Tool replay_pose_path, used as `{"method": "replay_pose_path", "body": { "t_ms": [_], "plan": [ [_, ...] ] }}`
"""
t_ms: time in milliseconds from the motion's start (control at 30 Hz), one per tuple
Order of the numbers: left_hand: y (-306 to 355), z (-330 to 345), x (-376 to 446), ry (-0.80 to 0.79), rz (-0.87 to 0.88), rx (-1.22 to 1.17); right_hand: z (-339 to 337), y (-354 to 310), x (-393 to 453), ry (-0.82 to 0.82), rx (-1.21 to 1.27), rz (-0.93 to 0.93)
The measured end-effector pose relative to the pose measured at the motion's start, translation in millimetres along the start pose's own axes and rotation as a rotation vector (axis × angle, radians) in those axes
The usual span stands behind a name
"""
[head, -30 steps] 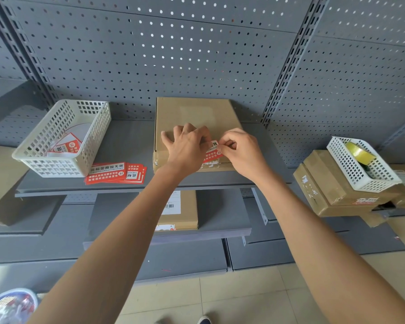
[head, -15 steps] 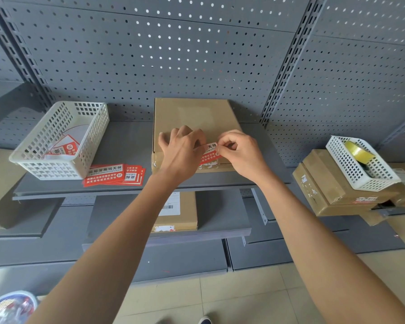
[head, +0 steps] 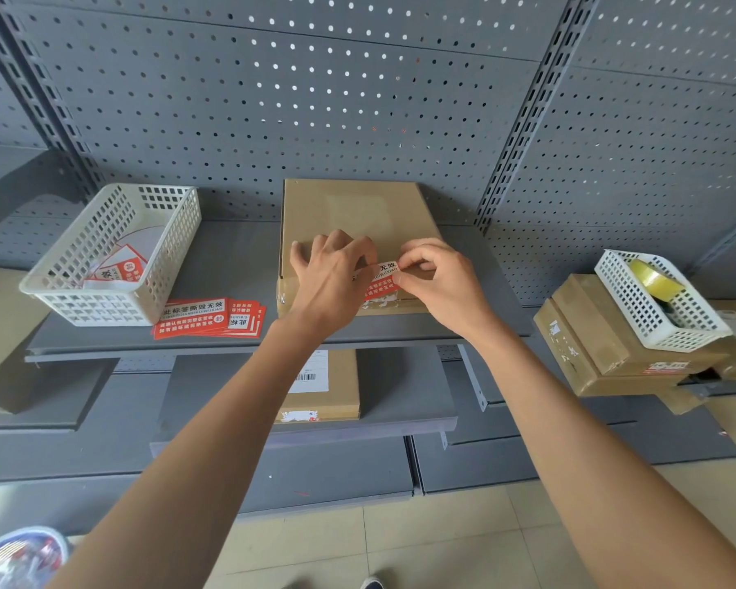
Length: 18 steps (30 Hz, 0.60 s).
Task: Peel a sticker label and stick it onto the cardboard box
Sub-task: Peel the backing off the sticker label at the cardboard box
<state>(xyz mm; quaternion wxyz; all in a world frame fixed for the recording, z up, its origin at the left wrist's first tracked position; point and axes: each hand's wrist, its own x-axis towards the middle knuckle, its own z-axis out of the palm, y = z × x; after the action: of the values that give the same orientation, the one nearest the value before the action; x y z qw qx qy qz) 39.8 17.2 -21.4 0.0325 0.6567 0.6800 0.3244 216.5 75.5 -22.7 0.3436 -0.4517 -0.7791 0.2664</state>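
Note:
A flat brown cardboard box [head: 353, 214] lies on the grey shelf, its near edge facing me. Over that near edge both hands hold a red and white sticker label [head: 381, 280]. My left hand [head: 330, 278] covers the label's left part, fingers spread over the box top. My right hand [head: 436, 280] pinches the label's right end between thumb and forefinger. The label's lower part lies against the box's front face; whether it adheres I cannot tell.
A stack of red sticker sheets [head: 209, 318] lies left of the box, beside a white basket [head: 111, 252] with more sheets. At right, stacked cardboard boxes [head: 612, 350] carry a white basket with a tape roll [head: 651, 278]. Another box [head: 324, 386] sits on the lower shelf.
The label has shifted slightly upward along the box's near edge, both hands moving with it. The view has tilted a little.

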Motion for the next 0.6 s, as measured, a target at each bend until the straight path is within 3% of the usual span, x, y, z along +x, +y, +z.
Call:
{"method": "replay_pose_path", "body": {
  "t_ms": [600],
  "plan": [
    [-3.4, -0.8, -0.4, 0.0, 0.008, -0.006, -1.9, -2.7, 0.6, -0.038, 0.02, 0.02]
  ]
}}
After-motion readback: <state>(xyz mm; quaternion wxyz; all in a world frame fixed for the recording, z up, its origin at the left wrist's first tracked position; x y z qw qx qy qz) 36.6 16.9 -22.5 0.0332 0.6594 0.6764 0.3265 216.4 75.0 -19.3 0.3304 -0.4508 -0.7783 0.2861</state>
